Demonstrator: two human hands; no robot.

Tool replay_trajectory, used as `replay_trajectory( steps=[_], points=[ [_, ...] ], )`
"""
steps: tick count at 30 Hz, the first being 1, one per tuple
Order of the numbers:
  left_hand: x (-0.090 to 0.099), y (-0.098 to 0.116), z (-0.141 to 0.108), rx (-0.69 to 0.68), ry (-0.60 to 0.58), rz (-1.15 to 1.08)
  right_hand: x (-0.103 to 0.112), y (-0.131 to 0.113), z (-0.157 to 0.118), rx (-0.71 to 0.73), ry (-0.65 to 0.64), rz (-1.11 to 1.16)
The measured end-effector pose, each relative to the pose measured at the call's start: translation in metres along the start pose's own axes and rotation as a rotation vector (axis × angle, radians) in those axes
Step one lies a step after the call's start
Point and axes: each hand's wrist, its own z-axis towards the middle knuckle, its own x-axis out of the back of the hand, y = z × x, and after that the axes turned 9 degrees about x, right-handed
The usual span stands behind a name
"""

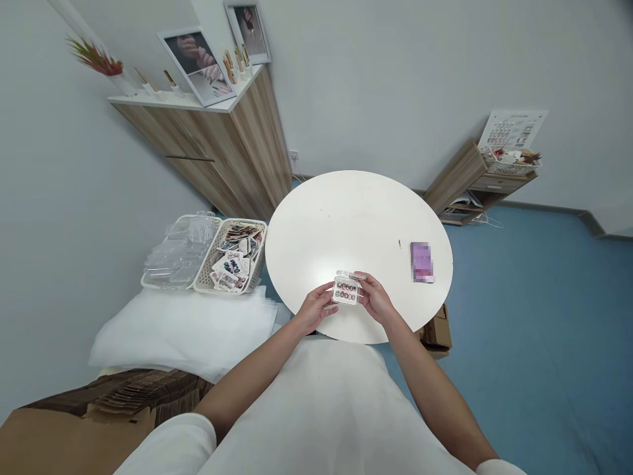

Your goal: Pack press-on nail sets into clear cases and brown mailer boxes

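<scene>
A small clear case with two rows of press-on nails on a white card is held above the near edge of the round white table. Its transparent lid stands raised at the far side. My left hand grips the left edge of the case, with some fingers spread beneath it. On the other side, my right hand holds the right edge, its fingers touching the lid and the case.
A purple blurred item lies on the table's right side. Left of the table are a basket of cards, a basket of clear cases and white sheets. Cabinets stand behind; cardboard boxes sit below right.
</scene>
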Motion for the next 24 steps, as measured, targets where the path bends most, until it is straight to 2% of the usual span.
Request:
replay_trajectory(
  steps=[11, 20, 24],
  points=[
    [-0.010, -0.003, -0.001, 0.000, 0.031, 0.044, 0.006, -0.001, -0.003, 0.044, 0.022, -0.032],
    [-0.019, -0.015, 0.006, -0.081, 0.182, 0.139, 0.016, 0.000, -0.009, 0.007, -0.024, -0.099],
    [-0.025, -0.016, 0.010, -0.107, 0.214, 0.149, 0.023, 0.004, -0.013, -0.050, 0.020, -0.160]
  ],
)
